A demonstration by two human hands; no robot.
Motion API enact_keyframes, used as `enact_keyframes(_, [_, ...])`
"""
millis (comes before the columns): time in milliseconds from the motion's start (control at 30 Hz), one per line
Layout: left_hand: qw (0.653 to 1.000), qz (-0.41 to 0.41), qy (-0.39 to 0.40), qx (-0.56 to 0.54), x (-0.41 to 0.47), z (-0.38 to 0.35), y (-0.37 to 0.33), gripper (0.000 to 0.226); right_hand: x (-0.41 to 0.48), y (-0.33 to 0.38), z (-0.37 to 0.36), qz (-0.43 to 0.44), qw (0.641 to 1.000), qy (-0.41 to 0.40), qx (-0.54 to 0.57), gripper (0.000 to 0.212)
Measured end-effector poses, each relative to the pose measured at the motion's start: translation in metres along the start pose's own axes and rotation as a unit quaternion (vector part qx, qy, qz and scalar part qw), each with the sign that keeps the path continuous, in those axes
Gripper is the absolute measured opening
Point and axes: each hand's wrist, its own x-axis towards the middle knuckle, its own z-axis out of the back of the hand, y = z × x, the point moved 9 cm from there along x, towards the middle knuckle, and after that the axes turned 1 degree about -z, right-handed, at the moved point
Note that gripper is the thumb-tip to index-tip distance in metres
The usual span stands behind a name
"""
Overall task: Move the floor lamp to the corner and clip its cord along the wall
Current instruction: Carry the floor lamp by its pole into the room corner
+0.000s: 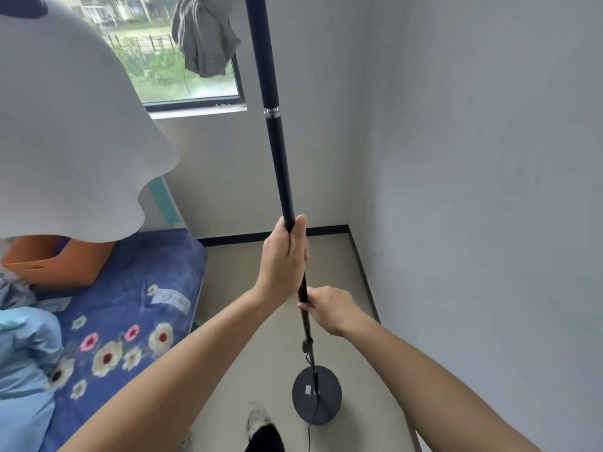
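Note:
The floor lamp has a long black pole (pixel 273 132), a round dark base (pixel 328 391) and a wavy white shade (pixel 65 135) that fills the upper left. My left hand (pixel 285 256) grips the pole about halfway up. My right hand (pixel 329 308) grips it just below. The base sits low over the beige floor near the right wall; whether it touches the floor I cannot tell. A thin black cord (pixel 311 429) trails from the base toward the bottom edge. The room corner (pixel 347 226) lies beyond the lamp.
A bed with a blue flowered cover (pixel 140 288) stands at the left, carrying an orange box (pixel 55 262) and light blue clothing (pixel 26 353). A window (pixel 182 70) with a grey cloth (pixel 205 37) hanging before it is ahead. My shoe (pixel 259 422) is beside the base.

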Motion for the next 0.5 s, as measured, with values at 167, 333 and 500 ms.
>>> enact_keyframes(167, [0.999, 0.002, 0.038, -0.029, 0.107, -0.018, 0.067, 0.040, 0.117, -0.034, 0.014, -0.029, 0.999, 0.000, -0.023, 0.027])
enact_keyframes(333, [0.995, 0.007, 0.093, -0.038, 0.234, -0.030, 0.122, 0.038, 0.239, -0.062, 0.047, -0.086, 0.996, 0.000, -0.017, 0.029])
enact_keyframes(500, [0.990, 0.005, 0.136, -0.046, 0.344, -0.062, 0.148, 0.037, 0.335, -0.100, 0.091, -0.137, 0.990, -0.033, 0.015, 0.025])
